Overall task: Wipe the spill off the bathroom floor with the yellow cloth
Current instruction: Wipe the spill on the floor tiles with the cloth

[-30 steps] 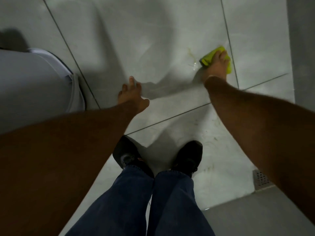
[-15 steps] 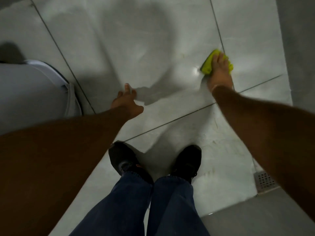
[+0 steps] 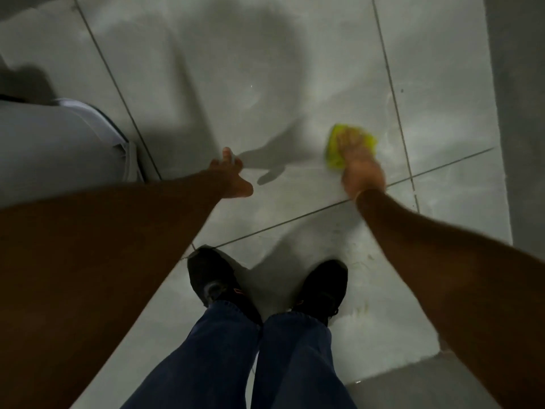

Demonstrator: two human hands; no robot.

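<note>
The yellow cloth (image 3: 349, 147) lies bunched and soft on the smooth, glossy grey tile floor (image 3: 265, 69), just left of a dark grout line; the right hand (image 3: 359, 165) lies flat on top of it, fingers laid over the cloth, blurred, so whether they are spread or together cannot be told; the left hand (image 3: 231, 177) is held out above the tile with fingers spread and thumb out, well apart from the cloth; a rounded white toilet (image 3: 59, 149) bulges in at the left edge; two black shoes (image 3: 212, 278) stand below dark blue jeans (image 3: 236, 364); broad bare tile lies beyond both hands; a darker matte wall (image 3: 519, 113) closes the right side.
</note>
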